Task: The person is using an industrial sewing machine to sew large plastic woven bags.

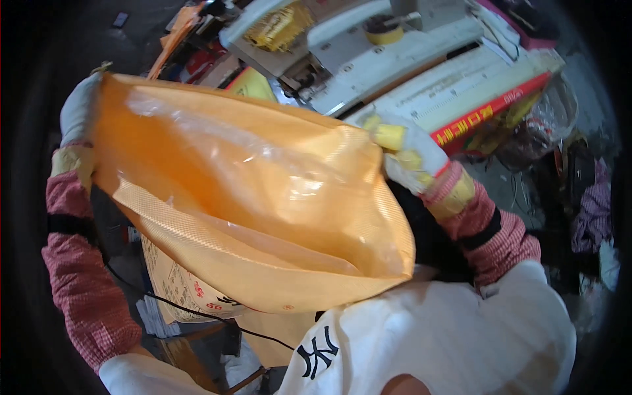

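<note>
A large yellow-orange woven sack (276, 289) stretches between my hands, its wide mouth facing up. Inside it, a clear plastic liner (309, 187) catches the light. My left hand (80, 112), in a whitish glove, grips the sack's rim at the far left; its fingers are partly hidden and blurred. On the other side, my right hand (411, 151), gloved with yellow tape around the fingers, is closed on the sack's right edge. Printing shows on the sack's lower outside. Red-checked sleeve covers reach over both forearms.
Beyond the sack stands a pale machine (368, 59) on a work table, with a tape roll (385, 33) on top. A yellow bundle (280, 26) lies at its left. A clear plastic bag (553, 112) hangs by the table's right end. A dark cord (178, 304) runs below the sack.
</note>
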`<state>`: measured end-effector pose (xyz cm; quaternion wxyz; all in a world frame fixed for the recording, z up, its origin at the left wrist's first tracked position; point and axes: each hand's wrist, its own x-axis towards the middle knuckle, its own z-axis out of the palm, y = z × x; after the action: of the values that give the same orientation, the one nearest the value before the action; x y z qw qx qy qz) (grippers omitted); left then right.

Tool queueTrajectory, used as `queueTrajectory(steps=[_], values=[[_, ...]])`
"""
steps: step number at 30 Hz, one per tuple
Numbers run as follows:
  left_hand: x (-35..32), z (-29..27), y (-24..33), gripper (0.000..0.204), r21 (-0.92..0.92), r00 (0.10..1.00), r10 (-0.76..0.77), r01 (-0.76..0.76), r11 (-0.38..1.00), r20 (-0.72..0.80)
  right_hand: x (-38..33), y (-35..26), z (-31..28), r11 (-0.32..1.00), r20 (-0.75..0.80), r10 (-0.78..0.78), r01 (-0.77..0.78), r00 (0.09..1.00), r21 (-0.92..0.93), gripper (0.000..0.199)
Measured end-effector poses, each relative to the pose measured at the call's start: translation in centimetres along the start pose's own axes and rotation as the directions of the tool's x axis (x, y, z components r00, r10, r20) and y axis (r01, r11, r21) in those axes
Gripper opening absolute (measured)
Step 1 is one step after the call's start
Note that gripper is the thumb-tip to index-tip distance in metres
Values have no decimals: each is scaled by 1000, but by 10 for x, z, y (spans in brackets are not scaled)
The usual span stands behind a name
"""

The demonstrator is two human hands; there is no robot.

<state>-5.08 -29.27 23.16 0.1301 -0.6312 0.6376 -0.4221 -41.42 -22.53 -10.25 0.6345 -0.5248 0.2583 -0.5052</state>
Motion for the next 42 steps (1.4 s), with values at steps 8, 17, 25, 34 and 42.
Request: queueTrajectory(steps=[8, 17, 25, 34, 42], values=[[-7, -14, 27, 17, 135, 1000, 2, -1, 991, -12, 18, -65, 20, 695, 43, -249, 209, 968, -687, 37], [-13, -24, 26, 18, 57, 999, -32, 33, 998, -17, 72, -89, 129, 200, 371, -565, 559, 737, -805, 26], [-23, -21, 28, 17, 30, 998, -37, 38, 999, -46, 50, -59, 145, 88, 431, -288, 471, 856, -878, 30], [-28, -23, 33, 15, 35, 995, -33, 37, 999, -90, 101, -45, 116, 70, 195, -255, 219, 947, -973, 15], [-29, -22, 34, 16, 1, 996, -75, 75, 997, -49, 79, -51, 115, 68, 397, -479, 484, 783, -872, 9]])
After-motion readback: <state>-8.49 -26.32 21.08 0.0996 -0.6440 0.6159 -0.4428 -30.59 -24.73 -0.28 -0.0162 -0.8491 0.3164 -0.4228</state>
